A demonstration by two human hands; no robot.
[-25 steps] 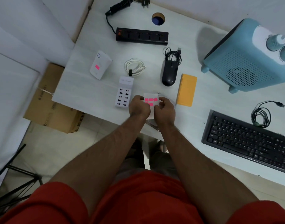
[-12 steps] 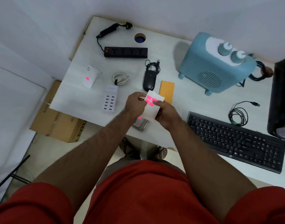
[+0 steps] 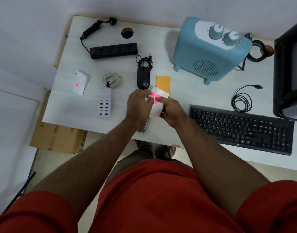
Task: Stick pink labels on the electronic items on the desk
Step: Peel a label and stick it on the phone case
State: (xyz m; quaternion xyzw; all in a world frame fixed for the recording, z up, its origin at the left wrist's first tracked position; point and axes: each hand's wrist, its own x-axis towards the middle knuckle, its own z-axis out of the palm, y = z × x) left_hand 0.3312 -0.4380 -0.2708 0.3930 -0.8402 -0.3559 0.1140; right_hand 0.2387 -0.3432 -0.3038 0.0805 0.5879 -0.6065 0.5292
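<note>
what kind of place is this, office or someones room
Probably a home office or study corner, though I can't be sure. A white desk against the wall holds a black keyboard, a monitor and a blue fan heater, with a cardboard box on the floor beside it.

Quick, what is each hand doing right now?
Left hand: fingers pinched at a pink label on the label sheet.
Right hand: closed on the label sheet, holding it above the desk.

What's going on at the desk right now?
A person is holding a label sheet over the desk edge. The right hand grips the sheet while the left hand picks at a pink label. Only the white device at the left shows a label; the mouse, hub and keyboard show none.
</note>
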